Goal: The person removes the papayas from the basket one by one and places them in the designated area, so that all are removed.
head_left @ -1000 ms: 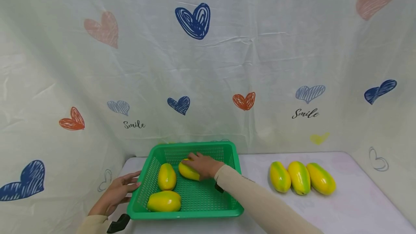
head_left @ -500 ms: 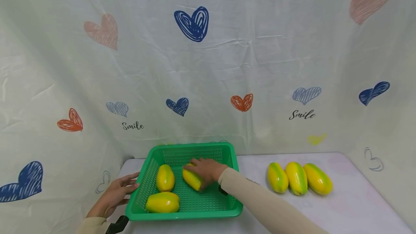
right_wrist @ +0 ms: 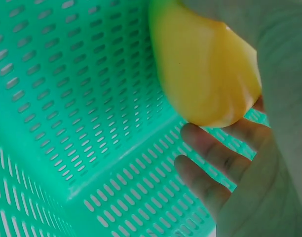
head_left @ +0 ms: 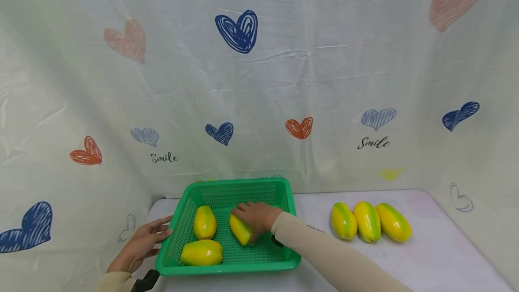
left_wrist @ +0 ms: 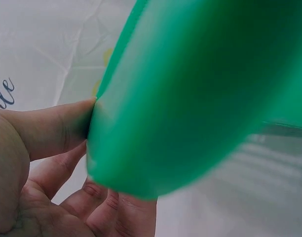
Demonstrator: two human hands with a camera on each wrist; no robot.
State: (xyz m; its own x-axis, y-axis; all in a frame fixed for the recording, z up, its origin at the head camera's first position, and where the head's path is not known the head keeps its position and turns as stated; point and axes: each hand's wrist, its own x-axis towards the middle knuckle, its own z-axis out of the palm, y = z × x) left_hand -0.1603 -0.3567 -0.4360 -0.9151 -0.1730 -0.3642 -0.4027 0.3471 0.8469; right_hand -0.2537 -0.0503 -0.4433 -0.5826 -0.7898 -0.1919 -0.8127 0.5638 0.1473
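A green plastic basket (head_left: 227, 270) stands on the table with a yellow-green papaya (head_left: 204, 223) and another papaya (head_left: 202, 253) at its left side. My left hand (head_left: 142, 242) holds the basket's left rim; its thumb (left_wrist: 62, 123) touches the edge while the other fingers reach behind and below. Inside the basket, my right hand (head_left: 259, 217) grips a third papaya (head_left: 240, 230), covering its right side. In the right wrist view this papaya (right_wrist: 205, 64) is tilted close over the slotted basket floor, with fingertips (right_wrist: 195, 133) at its lower end.
Three more papayas, a left one (head_left: 344, 221), a middle one (head_left: 367, 221) and a right one (head_left: 393, 222), lie side by side on the pale table (head_left: 442, 256) right of the basket. A white curtain (head_left: 259, 80) printed with hearts hangs behind and at both sides.
My right hand has moved the gripped papaya slightly toward me and to the right within the basket, turning it more upright in view. The left hand stays at the rim.
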